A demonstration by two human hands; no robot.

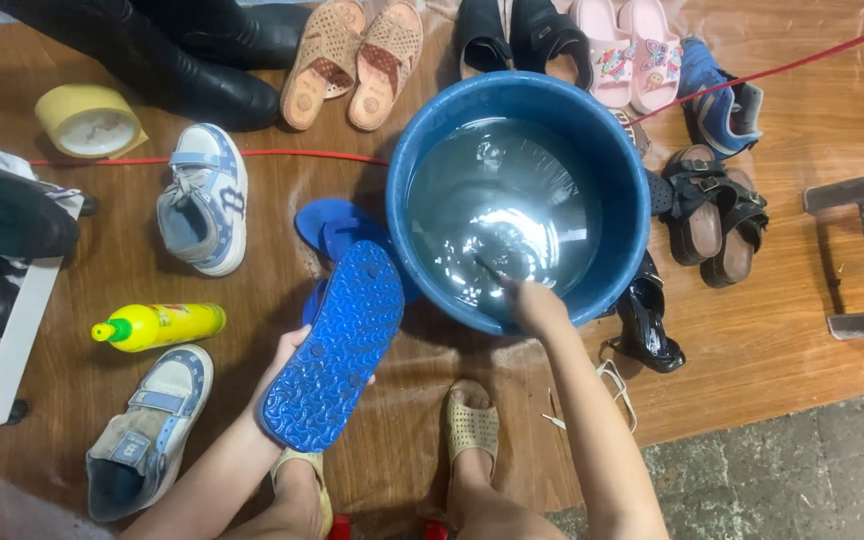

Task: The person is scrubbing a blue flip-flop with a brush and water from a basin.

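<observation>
My left hand [287, 362] grips a blue flip-flop [335, 342] from underneath, its bumpy sole facing up, just left of a blue basin [624, 170] filled with clear water. My right hand [530, 300] reaches over the basin's near rim and dips into the water, holding what looks like a thin dark stick or brush handle [489, 270]; its end is under the surface and hard to make out. A second blue flip-flop [330, 226] lies on the floor behind the one I hold.
Shoes ring the basin: two white-and-blue sneakers [204, 199], tan slippers [352, 60], pink slides [632, 50], black boots [182, 50], brown and black sandals [712, 215]. A yellow bottle [160, 325], a tape roll [90, 120] and a red cord [252, 154] lie left. My feet in beige slippers [472, 425] are below.
</observation>
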